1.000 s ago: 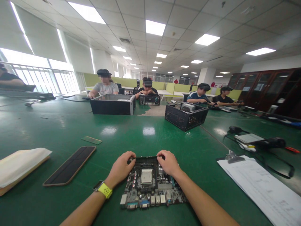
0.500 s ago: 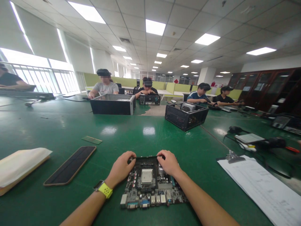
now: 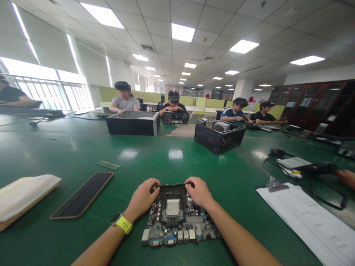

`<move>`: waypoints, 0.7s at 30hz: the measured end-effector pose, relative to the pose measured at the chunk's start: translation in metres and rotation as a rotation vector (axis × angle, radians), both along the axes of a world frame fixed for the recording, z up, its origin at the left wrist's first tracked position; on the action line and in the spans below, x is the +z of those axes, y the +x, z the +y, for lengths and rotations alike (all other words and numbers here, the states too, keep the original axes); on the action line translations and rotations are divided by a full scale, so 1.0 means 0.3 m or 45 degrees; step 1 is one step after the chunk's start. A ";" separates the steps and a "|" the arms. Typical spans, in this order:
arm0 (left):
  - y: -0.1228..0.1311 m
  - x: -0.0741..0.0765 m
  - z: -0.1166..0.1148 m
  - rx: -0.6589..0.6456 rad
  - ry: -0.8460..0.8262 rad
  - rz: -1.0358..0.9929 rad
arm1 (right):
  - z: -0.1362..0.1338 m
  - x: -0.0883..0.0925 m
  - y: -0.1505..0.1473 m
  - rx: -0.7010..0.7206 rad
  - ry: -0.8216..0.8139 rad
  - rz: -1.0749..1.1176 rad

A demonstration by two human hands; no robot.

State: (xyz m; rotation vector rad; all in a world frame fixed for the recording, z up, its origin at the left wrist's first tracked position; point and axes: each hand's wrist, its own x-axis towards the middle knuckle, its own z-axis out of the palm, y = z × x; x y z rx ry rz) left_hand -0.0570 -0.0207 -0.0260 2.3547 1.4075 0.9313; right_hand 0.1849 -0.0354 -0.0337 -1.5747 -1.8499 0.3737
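The green surface (image 3: pixel 69 147) fills the view. Toward its far edge stand two open computer cases, a black-and-silver one (image 3: pixel 133 123) and a black mesh one (image 3: pixel 219 137), with people seated behind them. Near the right edge lies a clipboard of printed sheets (image 3: pixel 305 218), and beyond it another person's hand (image 3: pixel 346 178) touches a dark tool with cables. On the left side, a pale packet (image 3: pixel 23 195) and a dark ribbed pad (image 3: pixel 82 195) lie well apart from the work.

The motherboard (image 3: pixel 177 221) lies flat near the middle of the near edge, port row toward the person, probably so the surface backs it under pressure. The left hand (image 3: pixel 142 198) and right hand (image 3: pixel 199 193) are both curled over the board's far edge, gripping it with fingers bent down onto the two ends of a dark strip there. I cannot tell whether that strip is a separate part. Spacing the hands this way likely keeps the force even. A yellow-banded watch (image 3: pixel 122 223) sits on the left wrist. A thin green strip (image 3: pixel 108 165) lies alone beyond the pad.
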 end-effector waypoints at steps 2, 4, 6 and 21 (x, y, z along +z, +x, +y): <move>0.000 0.000 0.000 0.002 -0.004 0.002 | 0.001 -0.001 0.001 0.001 0.002 0.001; 0.001 0.000 0.000 -0.001 -0.006 -0.003 | 0.001 -0.002 0.001 -0.001 0.004 -0.001; 0.000 -0.001 0.001 -0.005 -0.009 -0.011 | 0.002 -0.002 0.002 -0.003 0.004 -0.003; 0.000 0.000 -0.003 -0.003 -0.034 -0.013 | 0.002 -0.005 0.003 0.007 0.005 -0.011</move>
